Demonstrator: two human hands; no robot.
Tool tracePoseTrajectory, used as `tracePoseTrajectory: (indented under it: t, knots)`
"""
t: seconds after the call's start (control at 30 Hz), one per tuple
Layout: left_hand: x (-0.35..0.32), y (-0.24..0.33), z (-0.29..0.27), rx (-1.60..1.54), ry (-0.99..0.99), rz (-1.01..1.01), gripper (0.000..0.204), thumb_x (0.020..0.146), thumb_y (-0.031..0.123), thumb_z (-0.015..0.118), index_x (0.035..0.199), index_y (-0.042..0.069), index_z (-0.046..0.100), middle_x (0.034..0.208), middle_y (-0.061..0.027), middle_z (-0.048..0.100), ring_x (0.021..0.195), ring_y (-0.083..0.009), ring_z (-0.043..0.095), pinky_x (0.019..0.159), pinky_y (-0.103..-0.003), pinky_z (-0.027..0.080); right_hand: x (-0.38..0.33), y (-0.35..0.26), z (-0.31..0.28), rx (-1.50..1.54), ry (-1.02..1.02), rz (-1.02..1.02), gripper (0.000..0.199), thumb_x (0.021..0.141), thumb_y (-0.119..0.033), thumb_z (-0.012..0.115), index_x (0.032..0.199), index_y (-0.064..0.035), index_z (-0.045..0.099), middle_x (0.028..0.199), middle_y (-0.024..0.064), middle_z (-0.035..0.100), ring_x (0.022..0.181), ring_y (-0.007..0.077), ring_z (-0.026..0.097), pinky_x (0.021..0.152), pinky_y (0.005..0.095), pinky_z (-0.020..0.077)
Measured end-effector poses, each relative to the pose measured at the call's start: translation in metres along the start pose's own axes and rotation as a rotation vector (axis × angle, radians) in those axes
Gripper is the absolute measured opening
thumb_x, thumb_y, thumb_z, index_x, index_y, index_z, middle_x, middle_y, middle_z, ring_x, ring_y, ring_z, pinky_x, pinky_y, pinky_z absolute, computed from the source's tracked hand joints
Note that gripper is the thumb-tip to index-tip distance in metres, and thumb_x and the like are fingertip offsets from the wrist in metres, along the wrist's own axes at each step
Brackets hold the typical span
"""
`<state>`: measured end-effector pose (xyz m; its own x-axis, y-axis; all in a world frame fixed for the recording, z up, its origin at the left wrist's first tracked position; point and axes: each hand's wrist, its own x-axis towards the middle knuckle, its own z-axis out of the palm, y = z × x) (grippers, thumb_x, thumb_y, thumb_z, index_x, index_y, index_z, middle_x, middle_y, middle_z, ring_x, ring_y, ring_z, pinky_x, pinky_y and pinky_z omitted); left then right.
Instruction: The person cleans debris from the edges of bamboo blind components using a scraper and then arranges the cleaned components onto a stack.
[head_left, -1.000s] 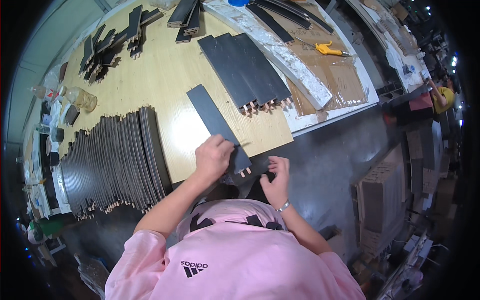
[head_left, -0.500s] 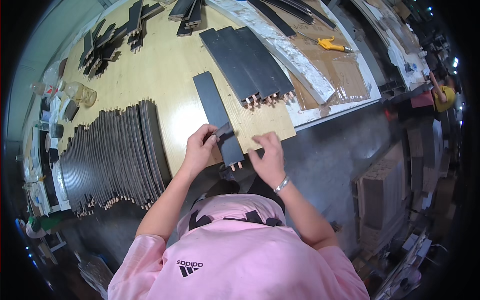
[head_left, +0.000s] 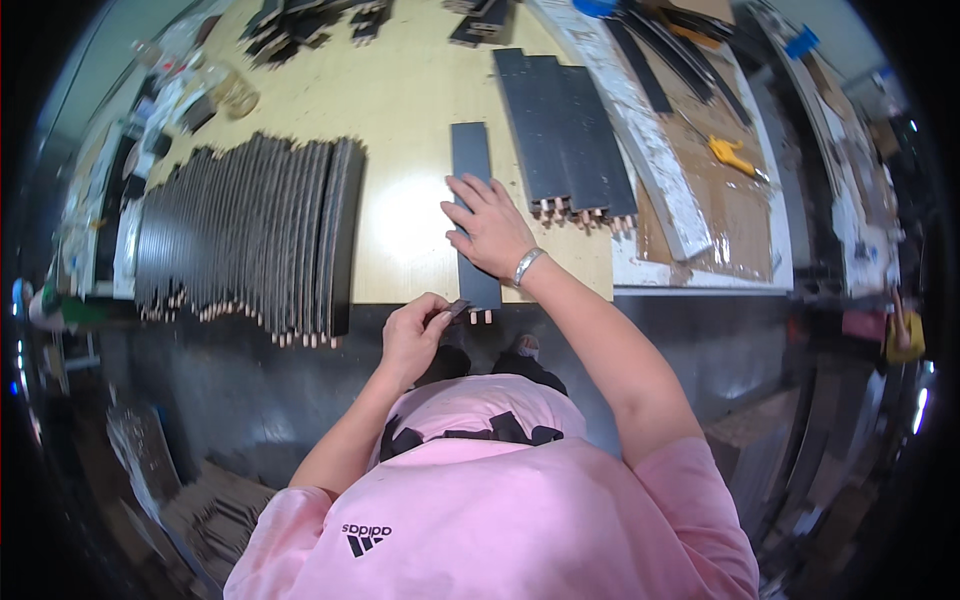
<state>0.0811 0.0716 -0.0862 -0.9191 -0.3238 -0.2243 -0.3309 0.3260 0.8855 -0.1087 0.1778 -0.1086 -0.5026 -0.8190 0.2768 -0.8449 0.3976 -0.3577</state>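
A single dark grey board (head_left: pixel 470 150) lies lengthwise on the table, its near end with two wooden dowels (head_left: pixel 481 317) sticking out over the edge. My right hand (head_left: pixel 492 228) is laid across the board's middle, fingers spread and pressing flat. At the near left corner my left hand (head_left: pixel 412 335) pinches a small dark flat piece (head_left: pixel 459 307) against or close to the board's edge; whether it touches is unclear, and its exact kind does not show. To the right, several dowelled dark boards (head_left: pixel 565 135) lie side by side.
A long row of dark boards on edge (head_left: pixel 250 235) fills the table's left. Beyond the boards at right run a white-coated beam (head_left: pixel 640 150) and brown cardboard (head_left: pixel 735 215) with a yellow air blow gun (head_left: pixel 732 153). A plastic bottle (head_left: pixel 232 92) stands far left.
My right hand has come down flat onto the board. My left hand has drawn the small dark piece from the board's top to its near end. The view has turned, straightening the board.
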Motion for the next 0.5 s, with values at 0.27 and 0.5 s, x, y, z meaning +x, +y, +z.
tracePoseTrajectory:
  t: [0.27,0.5]
  knots:
    - [-0.025,0.000,0.041,0.113,0.403,-0.110,0.008,0.091,0.012,0.061,0.091,0.005,0.060,0.073,-0.0120,0.062,0.065,-0.0278,0.061,0.062,-0.038,0.046,0.001,-0.012,0.010,-0.046,0.010,-0.035,0.027,0.087,-0.021,0.057,0.105,-0.0019,0.061,0.137,0.0159,0.050,0.133,0.0327,0.040,0.116,0.0476,0.0244]
    - [-0.019,0.001,0.056,0.313,0.650,-0.038,0.012,0.088,0.017,0.064,0.087,0.005,0.063,0.073,-0.0120,0.061,0.066,-0.0297,0.060,0.061,-0.038,0.047,0.001,-0.002,0.014,0.083,0.039,-0.099,0.028,0.085,-0.018,0.058,0.109,-0.0027,0.057,0.130,0.0139,0.053,0.131,0.0296,0.042,0.114,0.0455,0.0275]
